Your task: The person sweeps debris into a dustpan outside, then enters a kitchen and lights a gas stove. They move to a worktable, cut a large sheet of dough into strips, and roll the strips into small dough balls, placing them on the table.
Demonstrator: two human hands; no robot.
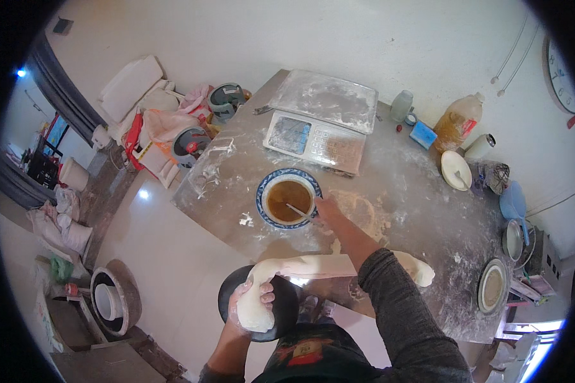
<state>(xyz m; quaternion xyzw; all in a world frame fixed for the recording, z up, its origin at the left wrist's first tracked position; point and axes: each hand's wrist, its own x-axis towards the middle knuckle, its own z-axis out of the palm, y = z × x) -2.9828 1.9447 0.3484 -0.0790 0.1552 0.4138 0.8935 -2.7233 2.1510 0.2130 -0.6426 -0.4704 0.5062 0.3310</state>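
Dough (316, 266) runs from your left hand (239, 309), fingers curled round one end above a black disc (287, 309), along the table's (421, 223) near edge beneath your right forearm (356, 244); keep that hold soft, lest it stretch or tear. Your right hand (326, 211), closed on a spoon (298, 210), dips it in the bowl (261, 203): drain drips of brown liquid (286, 195) against the rim, away from the scale (313, 143) beyond.

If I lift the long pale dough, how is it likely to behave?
The dough is probably floppy: its end in the left hand bends sharply from the straighter stretch. Being so long and thin, it may sag or stretch when held only at one end.
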